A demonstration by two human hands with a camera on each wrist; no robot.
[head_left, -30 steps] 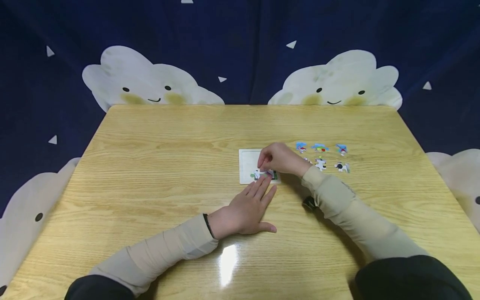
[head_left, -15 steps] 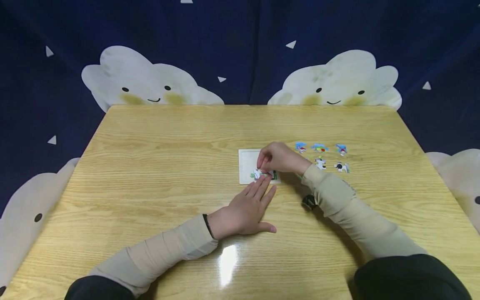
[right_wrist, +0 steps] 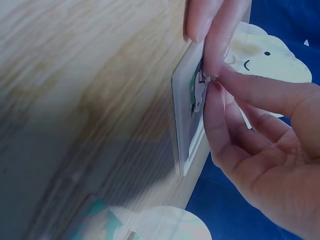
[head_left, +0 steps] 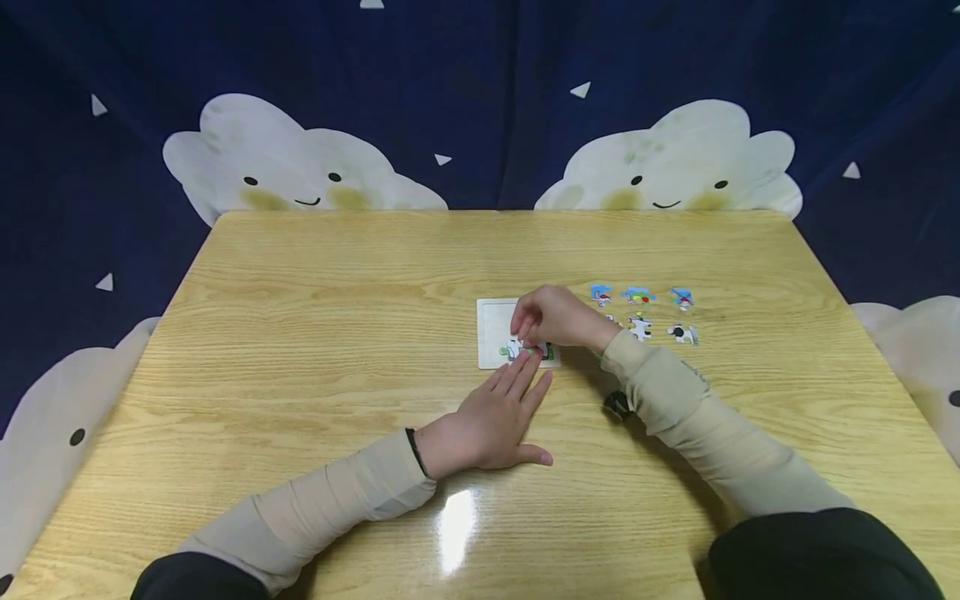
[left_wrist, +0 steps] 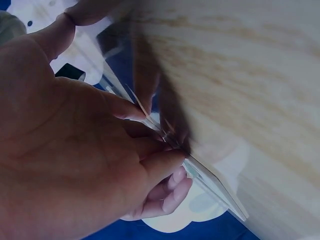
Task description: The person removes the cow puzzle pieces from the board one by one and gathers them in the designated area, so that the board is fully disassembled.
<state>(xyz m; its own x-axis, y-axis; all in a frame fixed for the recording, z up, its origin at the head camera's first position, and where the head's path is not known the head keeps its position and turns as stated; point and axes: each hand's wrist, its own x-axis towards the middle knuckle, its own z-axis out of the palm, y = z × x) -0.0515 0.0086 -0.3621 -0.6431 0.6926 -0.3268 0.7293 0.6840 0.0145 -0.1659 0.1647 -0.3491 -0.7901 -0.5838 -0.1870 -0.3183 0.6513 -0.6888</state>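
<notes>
A small white puzzle tray [head_left: 491, 321] lies on the wooden table, with joined jigsaw pieces [head_left: 513, 350] along its near side. Straight fingers of my left hand [head_left: 498, 417] press on these pieces at the near rim, its thumb spread out to the side. Over the tray's right part, my right hand [head_left: 555, 317] bends down with thumb and index finger together. In the right wrist view these fingertips pinch a small puzzle piece [right_wrist: 212, 79] right beside the left fingertips; most of it is hidden. The tray [right_wrist: 181, 125] shows nearly edge-on there.
Right of the tray, several loose jigsaw pieces lie in two rows, among them a blue one [head_left: 682, 298] and a white one with a black spot [head_left: 682, 334]. The right forearm partly covers the near row. A dark blue curtain with clouds [head_left: 300, 158] hangs behind the table.
The right fingertips have shifted very slightly to the left over the tray, still pinching. The left hand stays in place, and the loose pieces have not moved.
</notes>
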